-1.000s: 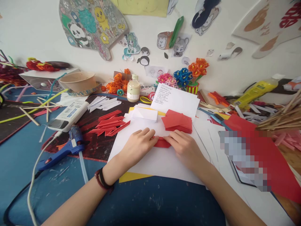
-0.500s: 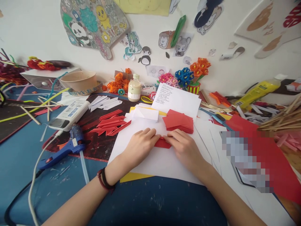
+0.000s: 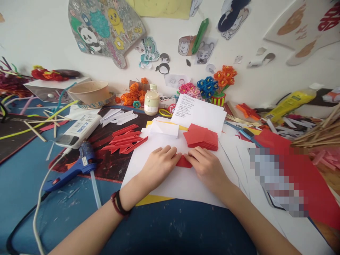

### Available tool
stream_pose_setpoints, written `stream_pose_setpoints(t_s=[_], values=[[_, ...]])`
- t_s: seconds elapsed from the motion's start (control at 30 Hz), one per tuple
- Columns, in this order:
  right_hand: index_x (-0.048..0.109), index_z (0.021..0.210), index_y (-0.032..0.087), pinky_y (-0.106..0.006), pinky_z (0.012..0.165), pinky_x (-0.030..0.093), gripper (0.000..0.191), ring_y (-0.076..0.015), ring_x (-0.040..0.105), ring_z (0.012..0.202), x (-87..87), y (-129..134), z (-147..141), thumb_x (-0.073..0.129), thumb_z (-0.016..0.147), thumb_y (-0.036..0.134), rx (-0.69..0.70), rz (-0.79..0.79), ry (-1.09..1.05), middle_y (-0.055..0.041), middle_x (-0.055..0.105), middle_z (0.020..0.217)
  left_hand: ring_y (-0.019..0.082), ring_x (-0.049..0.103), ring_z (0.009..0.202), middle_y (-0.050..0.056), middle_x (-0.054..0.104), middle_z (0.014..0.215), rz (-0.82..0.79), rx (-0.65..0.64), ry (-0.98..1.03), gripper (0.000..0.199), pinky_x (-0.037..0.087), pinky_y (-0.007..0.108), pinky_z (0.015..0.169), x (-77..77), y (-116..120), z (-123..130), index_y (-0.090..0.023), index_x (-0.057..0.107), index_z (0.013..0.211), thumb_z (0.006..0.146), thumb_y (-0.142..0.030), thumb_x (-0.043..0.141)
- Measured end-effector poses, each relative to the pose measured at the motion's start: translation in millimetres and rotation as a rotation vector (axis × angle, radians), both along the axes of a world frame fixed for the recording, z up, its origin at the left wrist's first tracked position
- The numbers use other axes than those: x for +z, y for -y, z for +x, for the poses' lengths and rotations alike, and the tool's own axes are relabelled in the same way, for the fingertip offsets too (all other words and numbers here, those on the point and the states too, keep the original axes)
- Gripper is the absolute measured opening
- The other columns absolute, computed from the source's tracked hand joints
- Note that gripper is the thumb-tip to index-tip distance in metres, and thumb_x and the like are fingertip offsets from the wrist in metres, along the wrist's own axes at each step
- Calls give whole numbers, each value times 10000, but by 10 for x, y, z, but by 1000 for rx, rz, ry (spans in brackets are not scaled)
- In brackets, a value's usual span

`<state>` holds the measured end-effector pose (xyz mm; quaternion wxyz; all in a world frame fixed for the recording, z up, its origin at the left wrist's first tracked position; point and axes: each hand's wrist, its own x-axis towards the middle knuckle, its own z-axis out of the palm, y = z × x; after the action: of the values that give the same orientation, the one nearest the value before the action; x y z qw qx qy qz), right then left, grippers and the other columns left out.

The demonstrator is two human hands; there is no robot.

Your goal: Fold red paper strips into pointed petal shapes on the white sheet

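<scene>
A small piece of red paper [image 3: 184,162] lies folded on the white sheets, between my two hands. My left hand [image 3: 162,163] has its fingers closed on the paper's left end, with thumb and fingertips at its upper edge. The right end is pinched by my right hand [image 3: 205,163], fingers curled over it. Parts of the paper are covered by the fingers. Just beyond my right hand sits a stack of red paper rectangles [image 3: 203,139]. A folded white paper [image 3: 164,129] is beyond my left hand, and several folded red strips [image 3: 126,139] lie to the left.
On the left are a blue glue gun [image 3: 79,164], a white power strip [image 3: 79,130] and cables. A bottle [image 3: 152,101], a bowl [image 3: 90,92] and craft flowers [image 3: 208,86] stand along the wall. A blurred phone [image 3: 277,182] and red sheet [image 3: 313,180] lie right.
Both hands stay on the red paper with small finger shifts. Less of its front part shows now. The surroundings look the same.
</scene>
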<state>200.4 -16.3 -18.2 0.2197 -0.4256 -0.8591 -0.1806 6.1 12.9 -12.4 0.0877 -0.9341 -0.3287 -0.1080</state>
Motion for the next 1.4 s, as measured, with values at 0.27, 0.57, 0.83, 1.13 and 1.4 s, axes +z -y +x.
stream_pose_setpoints(t_s=[0.27,0.57,0.83,1.13,1.4], values=[[686,816,95,-339,666,444,254,-213,520,768,46,71,-30,465,860,-21,-19,-50,137,-92,614,779,200,482,776,35,521,848,-42,122,42,267,327,320,582,-27,23,-14,-258,612,1062,922,-115,434],[663,803,95,-334,634,432,247,-208,518,741,74,103,39,475,800,-63,-114,-140,159,-75,584,770,212,481,774,49,530,862,-65,222,70,327,310,323,567,-43,68,11,-238,624,971,781,-26,463],[666,840,104,-332,668,413,380,-216,516,775,82,110,53,410,681,-128,-157,-188,133,-82,585,809,203,485,740,44,532,821,-56,271,72,215,308,316,549,-21,45,-56,-218,623,832,770,-62,489],[637,814,132,-322,671,373,341,-211,488,783,33,91,90,411,691,-93,-166,-218,52,-71,564,818,178,523,792,33,579,845,-136,188,280,216,390,304,653,-38,-23,-89,-225,650,983,926,-190,444],[626,810,139,-314,654,364,341,-199,485,773,4,70,116,384,738,-89,-186,-233,1,-66,553,813,167,506,793,32,599,918,-58,106,223,212,375,299,662,-17,-115,-156,-221,663,939,939,-159,460]])
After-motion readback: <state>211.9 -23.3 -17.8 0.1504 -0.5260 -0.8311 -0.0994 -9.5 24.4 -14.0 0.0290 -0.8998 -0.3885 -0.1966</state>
